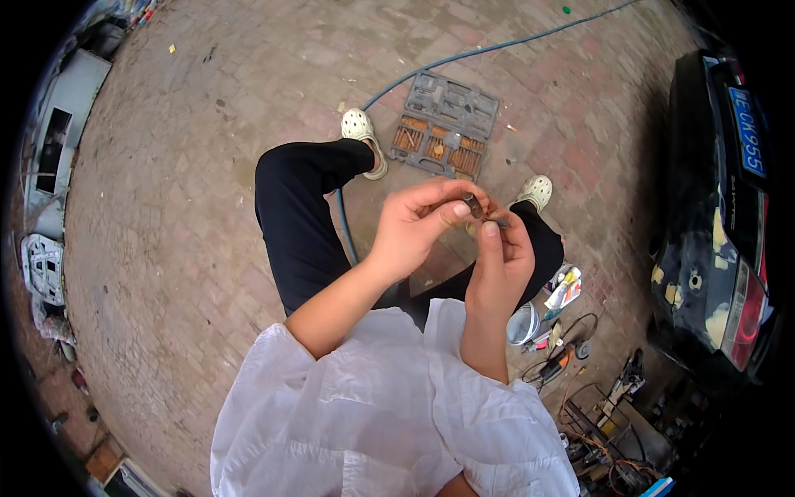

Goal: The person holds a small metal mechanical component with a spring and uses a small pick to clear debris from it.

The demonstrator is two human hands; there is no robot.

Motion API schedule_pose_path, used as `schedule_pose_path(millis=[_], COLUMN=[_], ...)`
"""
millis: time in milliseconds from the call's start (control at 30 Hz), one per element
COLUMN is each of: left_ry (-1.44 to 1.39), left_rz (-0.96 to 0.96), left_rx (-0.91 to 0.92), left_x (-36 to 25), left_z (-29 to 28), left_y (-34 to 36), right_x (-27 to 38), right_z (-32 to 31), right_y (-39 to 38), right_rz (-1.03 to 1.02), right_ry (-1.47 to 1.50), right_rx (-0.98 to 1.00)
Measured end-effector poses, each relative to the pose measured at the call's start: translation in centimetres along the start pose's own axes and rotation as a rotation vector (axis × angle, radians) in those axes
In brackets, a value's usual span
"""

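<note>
In front of my knees, both hands are raised close together. My left hand [418, 224] pinches a short, dark, rusty metal cylinder [473, 205] between thumb and fingers. Fingers of my right hand [503, 257] close on a small dark pointed metal piece [500, 223], whose exact kind I cannot make out. Beyond the hands, an open grey tool case [454, 103] lies on the ground between my feet. Rusty rod-like bits [407, 138] fill its near compartments, with one yellowish piece [439, 150] on top.
A blue hose [464, 55] runs over the brick paving past my left foot. At right stand a dark car [696, 248] with filler patches, a bucket [523, 324], an angle grinder [556, 364] and piled tools [621, 422]. Car panels [70, 124] line the left edge.
</note>
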State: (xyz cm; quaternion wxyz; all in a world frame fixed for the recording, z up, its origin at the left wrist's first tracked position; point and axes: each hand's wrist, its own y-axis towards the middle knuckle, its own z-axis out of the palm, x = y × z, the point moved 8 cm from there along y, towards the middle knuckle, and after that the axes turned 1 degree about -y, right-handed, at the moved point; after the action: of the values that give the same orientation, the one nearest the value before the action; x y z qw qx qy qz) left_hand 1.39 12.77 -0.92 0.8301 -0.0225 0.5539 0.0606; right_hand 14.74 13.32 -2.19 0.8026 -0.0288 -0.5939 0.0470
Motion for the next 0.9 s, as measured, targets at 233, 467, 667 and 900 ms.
schedule_pose_path(millis=[233, 467, 667, 900], left_ry=[-0.327, -0.179, 0.168, -0.087], left_rz=[-0.141, -0.072, 0.054, 0.047], left_rx=[-0.015, 0.014, 0.013, -0.114], left_x=[1.3, 0.7, -0.6, -0.3], left_z=[-0.3, -0.3, -0.1, -1.2], left_y=[-0.1, 0.0, -0.1, -0.2], right_x=[1.5, 1.5, 1.9, 1.7], right_z=[0.7, 0.8, 0.8, 1.1], right_y=[0.0, 0.0, 0.0, 0.2], right_rz=[-0.127, -0.144, -0.201, -0.288], right_ry=[-0.013, -0.141, -0.352, -0.551], right_rx=[0.057, 0.036, -0.014, 0.009])
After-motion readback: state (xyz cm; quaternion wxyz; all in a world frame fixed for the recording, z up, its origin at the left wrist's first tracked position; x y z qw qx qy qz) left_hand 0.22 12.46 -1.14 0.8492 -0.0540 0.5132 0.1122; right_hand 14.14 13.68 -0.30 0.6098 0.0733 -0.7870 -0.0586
